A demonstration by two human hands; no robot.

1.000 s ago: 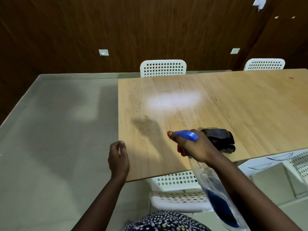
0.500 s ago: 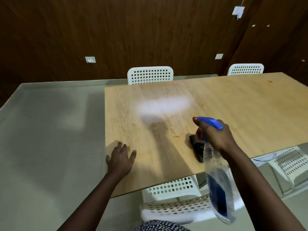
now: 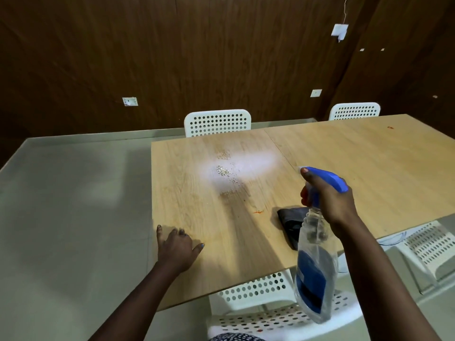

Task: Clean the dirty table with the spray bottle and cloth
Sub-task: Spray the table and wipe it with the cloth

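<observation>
Spray bottle (image 3: 317,262) was gripped in the right hand (image 3: 330,200) above the surface (image 3: 357,168); droplets (image 3: 225,171) already beaded mid-surface. Left hand (image 3: 177,247) rested flat, fingers spread. Orange stain (image 3: 258,212) remained; dark cloth (image 3: 291,222) lay unused, so wiping was left.

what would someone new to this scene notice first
The eye goes first to the spray bottle with its blue trigger head, held up in the right hand over the near right part of the wooden table. Next come the glistening spray droplets in a bright patch of light mid-table, and a small orange stain nearer the person. The left hand rests on the table's near left edge, and a dark cloth lies behind the bottle.
</observation>
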